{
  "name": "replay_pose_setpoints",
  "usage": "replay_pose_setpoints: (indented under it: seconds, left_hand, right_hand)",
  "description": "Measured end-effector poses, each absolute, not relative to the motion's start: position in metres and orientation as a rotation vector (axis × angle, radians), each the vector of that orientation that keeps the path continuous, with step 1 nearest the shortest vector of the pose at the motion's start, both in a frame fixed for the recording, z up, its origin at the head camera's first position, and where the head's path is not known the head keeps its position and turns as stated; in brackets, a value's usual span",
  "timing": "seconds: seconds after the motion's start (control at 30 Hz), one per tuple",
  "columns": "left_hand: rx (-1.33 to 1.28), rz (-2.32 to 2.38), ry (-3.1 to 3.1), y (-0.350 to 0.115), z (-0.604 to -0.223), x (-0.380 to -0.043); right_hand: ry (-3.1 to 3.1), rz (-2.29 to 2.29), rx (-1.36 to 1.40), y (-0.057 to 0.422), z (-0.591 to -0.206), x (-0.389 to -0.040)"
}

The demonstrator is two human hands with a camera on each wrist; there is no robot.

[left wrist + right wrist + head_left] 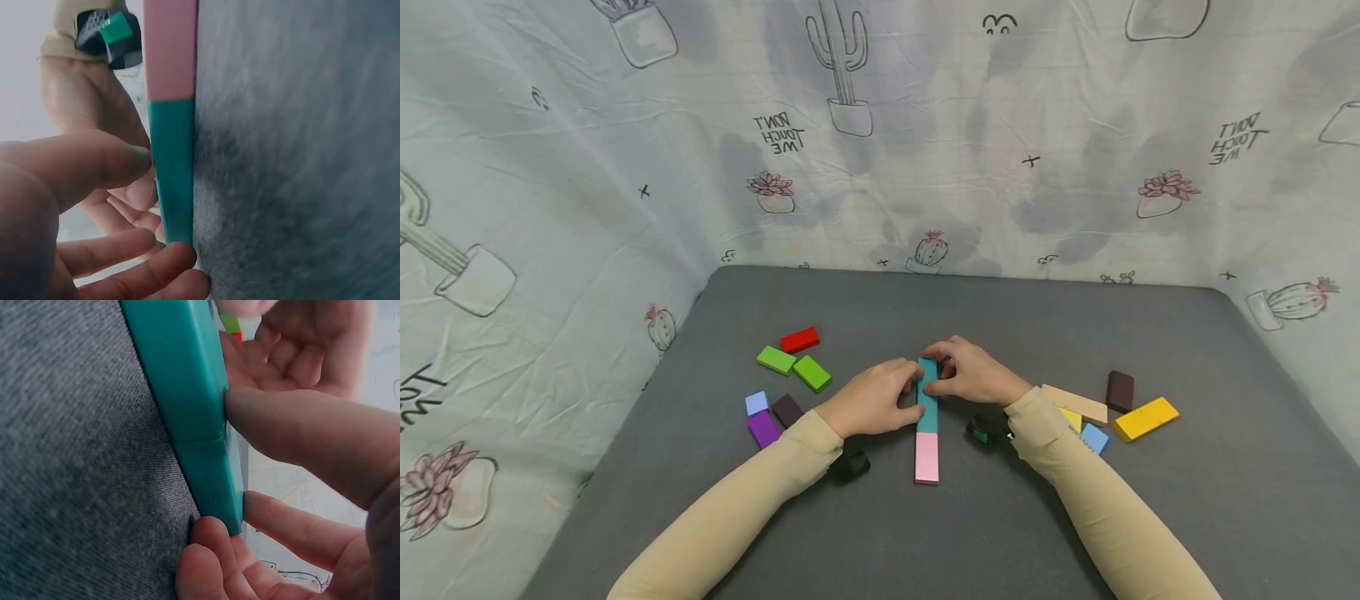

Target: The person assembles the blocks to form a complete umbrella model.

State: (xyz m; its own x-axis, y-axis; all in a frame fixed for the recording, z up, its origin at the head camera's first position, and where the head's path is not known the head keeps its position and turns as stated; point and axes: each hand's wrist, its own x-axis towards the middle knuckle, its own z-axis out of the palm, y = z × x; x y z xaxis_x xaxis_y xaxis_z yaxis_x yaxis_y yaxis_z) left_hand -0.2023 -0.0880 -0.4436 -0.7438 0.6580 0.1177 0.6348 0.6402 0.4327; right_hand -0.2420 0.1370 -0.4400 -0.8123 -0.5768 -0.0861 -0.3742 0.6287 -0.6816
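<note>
Two teal blocks, a nearer one point(927, 421) and a farther one point(929, 371), lie end to end on the grey table. A pink block point(927, 458) continues this straight row towards me. My left hand point(871, 400) holds the row's left side, its thumb point(134, 164) against a teal edge and its fingers near the far end. From the right, my right hand point(976, 375) grips the farther teal block with curled fingers at its end. In the right wrist view, the right thumb point(256, 415) touches the teal near the seam between both blocks.
On the left lie a red block point(800, 339), two green ones point(777, 360), a light blue point(756, 403), a purple point(763, 428) and a dark block point(787, 410). Beige point(1078, 404), brown point(1120, 392), yellow point(1146, 419) and blue point(1094, 437) blocks lie right. Printed cloth point(895, 208) hangs behind.
</note>
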Motion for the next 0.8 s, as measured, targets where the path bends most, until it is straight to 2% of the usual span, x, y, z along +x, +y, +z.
replay_pose_setpoints:
  seconds: [0.57,0.8]
  left_hand:
    - [1.100,0.672,2.798,-0.084,-0.446,-0.209]
    - [1.087,0.680,2.799,-0.085,-0.446,-0.208]
  right_hand:
    - [2.537,-1.000,-0.735,0.141,-0.437,-0.242]
    - [2.620,-0.925,-0.706,0.166,-0.426,-0.231]
